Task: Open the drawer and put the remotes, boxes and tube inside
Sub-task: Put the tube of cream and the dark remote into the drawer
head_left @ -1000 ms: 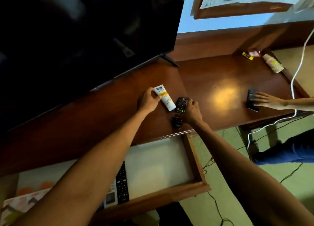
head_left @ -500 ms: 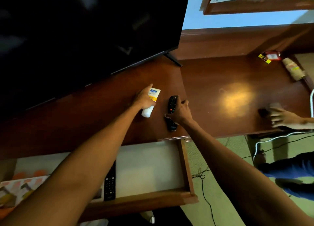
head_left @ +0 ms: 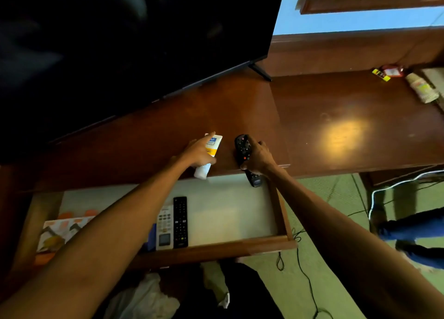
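Observation:
My left hand (head_left: 198, 152) grips a white tube (head_left: 208, 155) with a blue and yellow label, its cap end hanging just past the desk's front edge. My right hand (head_left: 258, 158) is closed on a black remote (head_left: 243, 148), whose lower end sticks out over the open drawer (head_left: 216, 248). Inside the drawer lie a black remote (head_left: 180, 222), a white remote (head_left: 164, 227) and a patterned box (head_left: 61, 231) at the left, partly hidden by my left arm.
A large dark TV (head_left: 125, 45) stands on the wooden desk (head_left: 348, 131) at the back left. Small packets (head_left: 388, 72) and a stack of paper cups (head_left: 421, 89) lie at the far right. Cables (head_left: 310, 290) trail on the floor; another person's legs (head_left: 415, 234) are at right.
Both hands have drawn the tube and the black remote back to the desk's front edge, over the drawer. The other person's hand has left the desk.

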Available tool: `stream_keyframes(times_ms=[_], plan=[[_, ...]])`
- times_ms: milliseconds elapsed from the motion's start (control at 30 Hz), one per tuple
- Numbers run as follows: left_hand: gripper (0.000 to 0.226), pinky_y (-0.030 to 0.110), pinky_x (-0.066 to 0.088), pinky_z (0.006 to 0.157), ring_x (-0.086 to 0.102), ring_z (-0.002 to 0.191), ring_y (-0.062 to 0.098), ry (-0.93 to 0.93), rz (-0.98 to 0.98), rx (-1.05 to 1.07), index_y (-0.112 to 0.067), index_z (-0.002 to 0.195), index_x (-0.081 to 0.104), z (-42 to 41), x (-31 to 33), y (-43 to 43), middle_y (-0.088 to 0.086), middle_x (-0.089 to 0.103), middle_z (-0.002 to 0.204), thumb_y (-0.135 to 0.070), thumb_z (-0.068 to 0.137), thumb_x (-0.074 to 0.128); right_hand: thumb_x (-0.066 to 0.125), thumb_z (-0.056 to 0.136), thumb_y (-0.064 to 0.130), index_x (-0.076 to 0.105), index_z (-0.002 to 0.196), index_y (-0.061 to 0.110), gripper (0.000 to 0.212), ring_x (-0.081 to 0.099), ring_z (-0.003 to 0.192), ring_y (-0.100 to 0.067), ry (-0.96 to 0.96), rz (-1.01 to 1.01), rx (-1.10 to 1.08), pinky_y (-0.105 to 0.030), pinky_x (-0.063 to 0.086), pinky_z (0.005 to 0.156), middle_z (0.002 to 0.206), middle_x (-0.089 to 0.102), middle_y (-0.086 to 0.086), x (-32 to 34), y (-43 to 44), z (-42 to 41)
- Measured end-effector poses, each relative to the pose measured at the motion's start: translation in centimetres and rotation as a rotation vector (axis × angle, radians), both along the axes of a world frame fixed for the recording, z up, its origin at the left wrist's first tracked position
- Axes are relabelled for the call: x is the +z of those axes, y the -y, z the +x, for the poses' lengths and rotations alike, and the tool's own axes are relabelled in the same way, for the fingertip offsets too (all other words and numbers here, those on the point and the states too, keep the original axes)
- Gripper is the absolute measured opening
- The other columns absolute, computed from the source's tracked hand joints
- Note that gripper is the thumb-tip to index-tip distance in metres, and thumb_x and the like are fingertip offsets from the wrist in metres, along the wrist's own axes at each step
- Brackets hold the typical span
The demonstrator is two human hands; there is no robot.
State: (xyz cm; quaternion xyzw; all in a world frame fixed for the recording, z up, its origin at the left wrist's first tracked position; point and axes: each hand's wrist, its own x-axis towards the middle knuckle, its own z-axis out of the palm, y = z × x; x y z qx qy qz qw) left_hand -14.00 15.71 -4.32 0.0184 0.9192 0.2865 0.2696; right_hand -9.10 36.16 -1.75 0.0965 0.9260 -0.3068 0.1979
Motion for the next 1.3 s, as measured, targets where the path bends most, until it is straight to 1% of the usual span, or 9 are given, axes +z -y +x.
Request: stream_keyframes(times_ms=[133, 267, 400, 500, 633, 733, 900, 1033, 1300], plan=[[0.104, 0.037, 0.054, 0.085, 0.055, 0.116, 0.027, 0.048, 0.074, -0.053, -0.049, 0.148, 0.025, 5.4, 0.0, 4.0, 0.002, 0.050, 0.140, -0.019, 0.064, 0.078, 0.084, 0.064, 0.009, 0.011, 0.153, 0.034, 0.118, 0.049, 0.119, -0.043, 0.040, -0.035, 0.042, -0.047, 0.045, 0.101, 0.134, 0.040, -0.022, -0.5, 2.5, 4.0], [0.109, 0.044, 0.052, 0.095, 0.056, 0.117, 0.025, 0.101, 0.090, -0.138, -0.059, 0.144, 0.019, 9.7, -1.1, 6.3, 0.002, 0.049, 0.141, -0.028, 0.057, 0.076, 0.086, 0.063, 0.011, 0.011, 0.153, 0.035, 0.120, 0.051, 0.119, -0.042, 0.066, -0.048, 0.067, -0.045, 0.044, 0.103, 0.136, 0.040, -0.022, -1.4, 3.8, 7.3], [0.105, 0.050, 0.054, 0.088, 0.060, 0.107, 0.026, 0.127, 0.101, -0.192, -0.053, 0.144, 0.020, 13.5, -3.2, 7.1, 0.005, 0.051, 0.136, -0.031, 0.058, 0.076, 0.088, 0.061, 0.018, 0.013, 0.152, 0.037, 0.119, 0.053, 0.117, -0.040, 0.100, -0.044, 0.088, -0.045, 0.047, 0.099, 0.133, 0.046, -0.021, -3.3, 4.8, 10.3], [0.103, 0.042, 0.053, 0.085, 0.059, 0.104, 0.025, 0.104, 0.083, -0.134, -0.045, 0.146, 0.023, 14.8, -4.3, 6.8, 0.005, 0.053, 0.131, -0.029, 0.061, 0.078, 0.088, 0.062, 0.016, 0.016, 0.152, 0.037, 0.117, 0.053, 0.114, -0.041, 0.133, -0.032, 0.109, -0.046, 0.049, 0.095, 0.128, 0.047, -0.021, -4.9, 5.0, 11.5], [0.100, 0.031, 0.045, 0.069, 0.060, 0.091, 0.026, 0.109, 0.037, -0.032, -0.040, 0.142, 0.023, 15.0, -6.2, 5.6, 0.008, 0.058, 0.115, -0.028, 0.062, 0.082, 0.085, 0.064, 0.013, 0.016, 0.151, 0.036, 0.114, 0.053, 0.114, -0.045, 0.171, -0.018, 0.100, -0.050, 0.050, 0.095, 0.129, 0.044, -0.021, -7.1, 5.1, 11.6], [0.098, 0.032, 0.044, 0.065, 0.059, 0.089, 0.029, 0.114, 0.008, 0.006, -0.039, 0.138, 0.023, 14.9, -8.0, 4.3, 0.012, 0.057, 0.112, -0.027, 0.061, 0.083, 0.084, 0.065, 0.011, 0.016, 0.152, 0.034, 0.112, 0.055, 0.112, -0.048, 0.180, 0.003, 0.079, -0.051, 0.050, 0.096, 0.131, 0.041, -0.022, -9.0, 5.3, 11.3], [0.103, 0.040, 0.056, 0.074, 0.062, 0.095, 0.031, 0.041, -0.135, -0.020, -0.033, 0.141, 0.023, 14.8, -10.5, 2.7, 0.013, 0.064, 0.112, -0.032, 0.060, 0.088, 0.080, 0.070, 0.009, 0.011, 0.153, 0.032, 0.110, 0.056, 0.112, -0.048, 0.223, 0.013, 0.062, -0.051, 0.051, 0.095, 0.134, 0.036, -0.022, -12.0, 5.9, 10.9], [0.102, 0.040, 0.044, 0.086, 0.048, 0.117, 0.034, 0.008, -0.287, -0.040, -0.027, 0.146, 0.024, 14.6, -11.9, 2.4, 0.015, 0.062, 0.120, -0.044, 0.066, 0.084, 0.077, 0.074, 0.011, 0.009, 0.153, 0.032, 0.106, 0.056, 0.111, -0.047, 0.243, -0.014, 0.049, -0.051, 0.053, 0.092, 0.136, 0.034, -0.022, -13.9, 6.4, 11.0], [0.094, 0.044, 0.033, 0.101, 0.035, 0.128, 0.032, 0.032, -0.443, -0.161, -0.024, 0.141, 0.043, 13.9, -11.8, 5.6, 0.012, 0.050, 0.137, -0.060, 0.062, 0.080, 0.078, 0.075, 0.019, 0.015, 0.151, 0.030, 0.099, 0.057, 0.105, -0.050, 0.218, -0.070, 0.098, -0.053, 0.053, 0.091, 0.131, 0.038, -0.025, -15.2, 7.2, 11.4]])
